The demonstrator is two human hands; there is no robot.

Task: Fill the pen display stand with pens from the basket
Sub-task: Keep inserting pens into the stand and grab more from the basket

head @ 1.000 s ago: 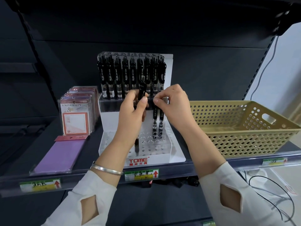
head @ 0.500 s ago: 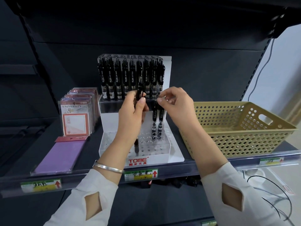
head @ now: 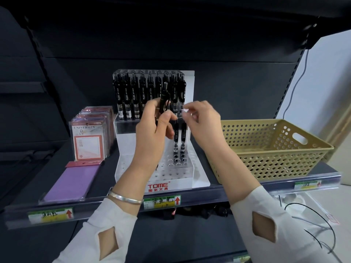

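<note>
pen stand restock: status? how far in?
Done: the upper tier of the display stand looks packed with black pens, and two pens stand in the lower tier. In hand: the left hand grips a few pens; the right hand hovers beside them, fingers pinched, contents unclear. Left: most lower holes are empty. The basket interior looks almost bare.

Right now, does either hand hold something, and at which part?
The left hand holds a black pen upright, gripped around its middle and lower barrel. The right hand pinches something small and pale; what it is cannot be told.
</note>
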